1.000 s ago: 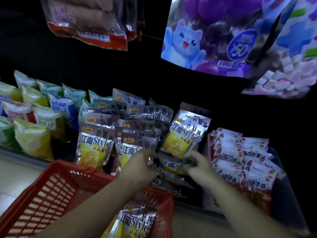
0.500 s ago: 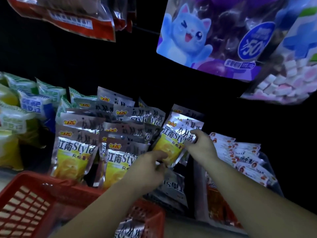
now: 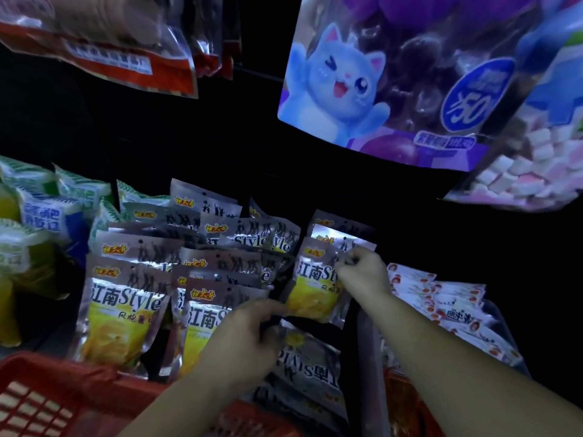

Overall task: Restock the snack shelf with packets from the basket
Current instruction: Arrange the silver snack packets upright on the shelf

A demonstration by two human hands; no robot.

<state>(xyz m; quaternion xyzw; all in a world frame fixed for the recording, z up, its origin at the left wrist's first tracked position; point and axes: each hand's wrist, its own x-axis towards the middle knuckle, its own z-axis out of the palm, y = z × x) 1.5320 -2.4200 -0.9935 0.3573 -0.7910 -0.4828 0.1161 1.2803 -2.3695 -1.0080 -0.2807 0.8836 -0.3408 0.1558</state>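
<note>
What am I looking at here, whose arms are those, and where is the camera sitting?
There is no machine: these are a person's two bare arms, seen by one wide-angle camera worn on their head, which looks forward and down. The right hand pinches the top of a silver-and-yellow packet that stands upright. The left hand grips the edge of a second packet, which lies upside down just below. Rows of the same packets stand to the left, with green-and-yellow bags beyond them and red-and-white packets on the right. The red basket sits at the bottom left, and larger bags hang above.
</note>
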